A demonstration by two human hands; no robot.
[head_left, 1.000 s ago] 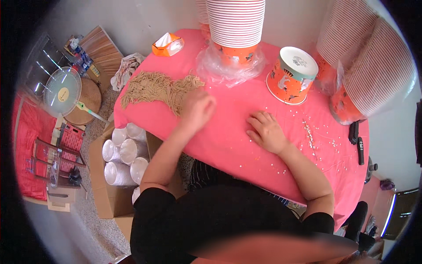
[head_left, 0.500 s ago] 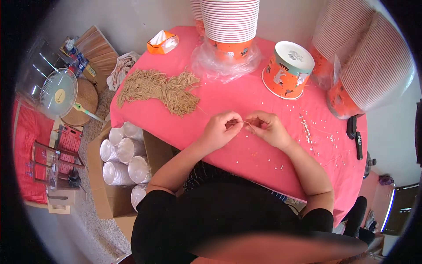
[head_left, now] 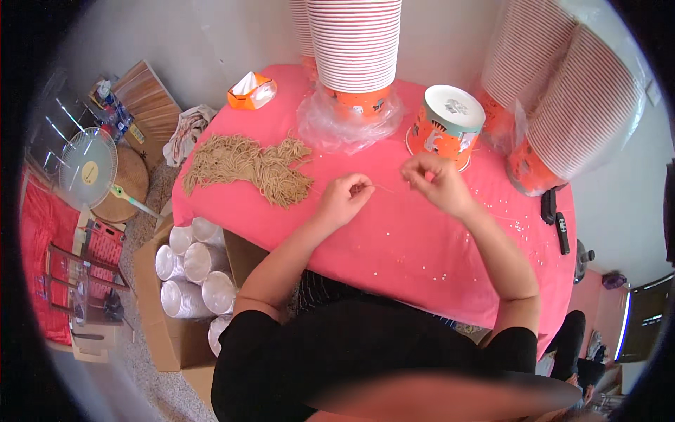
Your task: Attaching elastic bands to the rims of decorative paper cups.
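My left hand (head_left: 344, 199) is closed in a pinch over the pink tablecloth. From its fingertips a thin pale string (head_left: 384, 188) sticks out to the right. My right hand (head_left: 441, 184) is raised apart from it, just in front of an upturned orange paper bucket (head_left: 444, 119). Its thumb and fingers curl together, and whatever they hold is too small to make out. Left of my hands lies a loose bundle of tan cords (head_left: 246, 169). Small white bead-like bits (head_left: 425, 268) are scattered over the cloth, several beyond my right forearm.
A tall bucket stack (head_left: 355, 49) with plastic around its foot stands at the back. Wrapped bucket stacks (head_left: 580, 105) are at the right, near a black handheld device (head_left: 562, 233). An orange tissue pack (head_left: 252, 91) lies at the far left. A cardboard box (head_left: 158, 316) holds wrapped cups.
My right hand has parted from the left and moved up toward the orange bucket. The string's right end now sticks out loose. The whole view has shifted slightly.
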